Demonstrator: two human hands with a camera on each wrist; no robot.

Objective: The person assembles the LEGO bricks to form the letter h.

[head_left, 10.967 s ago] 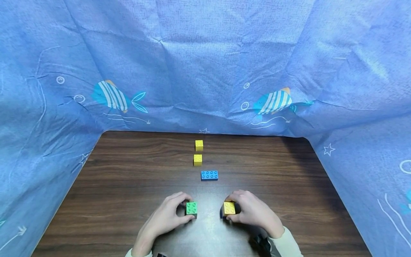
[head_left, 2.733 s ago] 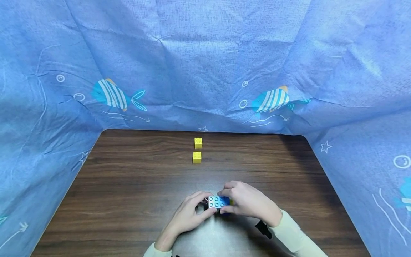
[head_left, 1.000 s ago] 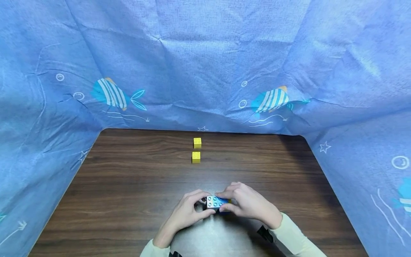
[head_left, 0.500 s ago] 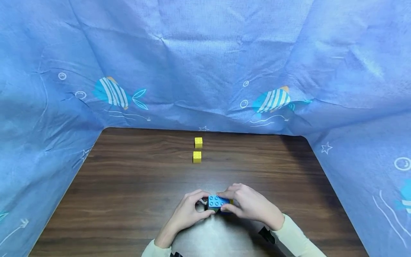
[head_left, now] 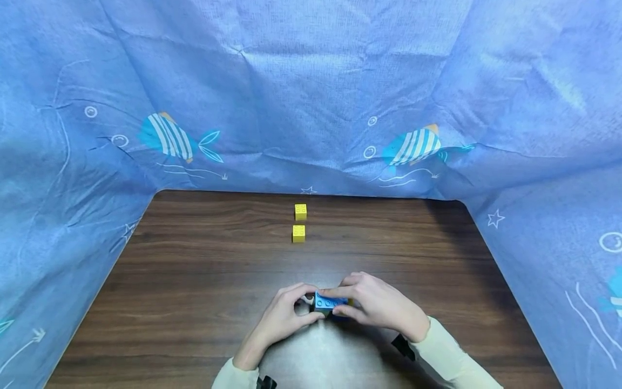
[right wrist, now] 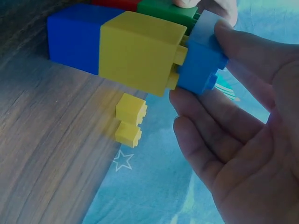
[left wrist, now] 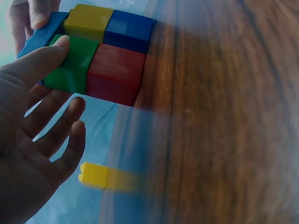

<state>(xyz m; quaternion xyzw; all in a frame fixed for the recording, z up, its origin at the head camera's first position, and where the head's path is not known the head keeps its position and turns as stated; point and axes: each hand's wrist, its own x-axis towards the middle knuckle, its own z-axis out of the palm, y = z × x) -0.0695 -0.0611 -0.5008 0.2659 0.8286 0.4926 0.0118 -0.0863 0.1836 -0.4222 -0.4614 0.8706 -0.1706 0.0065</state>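
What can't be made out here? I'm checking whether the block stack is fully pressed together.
- Head view: lower blocks under the blue top brick are hidden by the left hand and right hand.
- Left wrist view: the loose yellow block is blurred.
- Right wrist view: the red block is cut off by the top edge.
- Underside of the stack: hidden against the table.

The bricks are smooth moulded plastic: the long blue brick (head_left: pixel 326 301) catches a slight sheen on its studs, and the yellow block (right wrist: pixel 140 50), green block (left wrist: pixel 72 65) and red block (left wrist: pixel 115 79) beneath it look evenly satin. The table (head_left: pixel 194 281) is dark wood-grain, glossy near the front edge. The blue backdrop (head_left: pixel 311 92) is matt, creased woven cloth.
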